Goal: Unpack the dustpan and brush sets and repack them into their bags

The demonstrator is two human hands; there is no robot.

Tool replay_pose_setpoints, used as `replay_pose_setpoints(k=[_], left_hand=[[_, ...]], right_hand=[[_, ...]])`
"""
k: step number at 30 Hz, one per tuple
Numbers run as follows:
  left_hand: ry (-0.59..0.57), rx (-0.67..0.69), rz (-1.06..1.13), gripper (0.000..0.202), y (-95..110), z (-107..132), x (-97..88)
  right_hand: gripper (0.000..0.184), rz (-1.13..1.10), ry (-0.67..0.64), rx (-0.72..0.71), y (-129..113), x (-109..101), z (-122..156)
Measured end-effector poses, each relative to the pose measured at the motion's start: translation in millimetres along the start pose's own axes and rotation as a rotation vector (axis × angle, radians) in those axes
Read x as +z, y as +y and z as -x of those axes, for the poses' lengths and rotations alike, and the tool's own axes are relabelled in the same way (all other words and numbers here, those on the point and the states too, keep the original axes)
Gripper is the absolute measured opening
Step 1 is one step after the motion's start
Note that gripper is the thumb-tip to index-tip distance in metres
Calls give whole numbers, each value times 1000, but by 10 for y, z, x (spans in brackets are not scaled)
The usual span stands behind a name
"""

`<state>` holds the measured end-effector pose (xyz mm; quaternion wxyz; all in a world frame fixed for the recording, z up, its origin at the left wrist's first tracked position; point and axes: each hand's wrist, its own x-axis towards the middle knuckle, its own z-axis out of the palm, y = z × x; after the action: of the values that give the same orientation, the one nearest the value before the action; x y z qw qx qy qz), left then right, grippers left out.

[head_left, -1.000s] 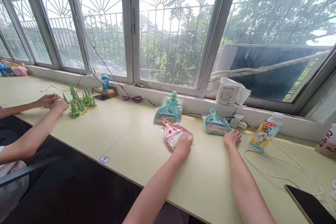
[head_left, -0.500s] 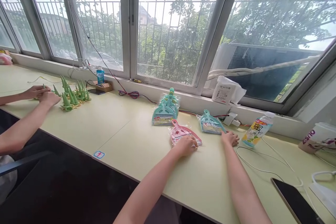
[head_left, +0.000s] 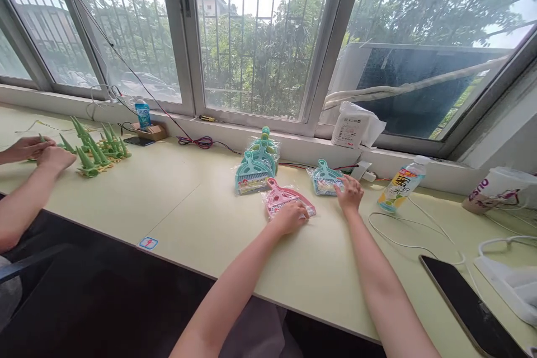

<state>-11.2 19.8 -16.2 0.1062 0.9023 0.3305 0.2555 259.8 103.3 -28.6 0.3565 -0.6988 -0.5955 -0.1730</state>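
A pink dustpan-and-brush set (head_left: 277,194) in clear wrapping lies on the table, handle pointing away from me. My left hand (head_left: 291,217) is on its near edge, fingers bent over it, thumb hidden. To the right lies a teal dustpan-and-brush set (head_left: 323,180), also wrapped. My right hand (head_left: 351,194) is at its right edge, fingers spread, their tips at or just over the wrapping; I cannot tell whether they press on it. Behind the pink set, several wrapped teal sets (head_left: 254,170) lie in an overlapping pile.
At the far left, another person's hands (head_left: 54,158) work beside several green cones (head_left: 98,154). A drink bottle (head_left: 403,184), a white cable (head_left: 394,243) and a phone (head_left: 470,302) lie or stand to my right. A cup (head_left: 497,190) stands farther right. Tissues (head_left: 356,126) sit on the sill.
My right hand has lifted from the teal set's lower right corner and moved up along its right side, fingers spreading. My left hand stays on the pink set. The view has tipped downward.
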Motion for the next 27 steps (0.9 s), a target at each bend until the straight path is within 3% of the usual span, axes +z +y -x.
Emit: replay_pose_setpoints(k=[2,5,7,10,12,14,18,24,27], left_hand=[[2,1,7,18,4,0,-9],[-6,4,7,18,19,-1,-27],[-18,-4,3,18,33,-1,-39],[-23,-13,2,18,51,1,-53],[-14,-8,2,18,58,0,-60],[-15,-8,-7,18,62,-3,-66],[-49,-13,-25,19,68,-18,-73],[-44,-10,-44,21,48,-29,-49],[-41,4,-57,20,37,-28,-39]], right_hand=[[37,-25,-125,-232,-103,0,12],[44,-102,-178,-282,-175,-7,20],[48,-109,-91,-170,-160,-34,24],[49,2,48,118,-74,-78,29],[46,90,-9,294,-10,-88,34],[42,140,-148,349,26,-83,46],[35,106,-365,106,-39,-72,113],[32,-84,-279,-284,-184,-81,187],[37,-89,-334,-295,-154,-40,172]])
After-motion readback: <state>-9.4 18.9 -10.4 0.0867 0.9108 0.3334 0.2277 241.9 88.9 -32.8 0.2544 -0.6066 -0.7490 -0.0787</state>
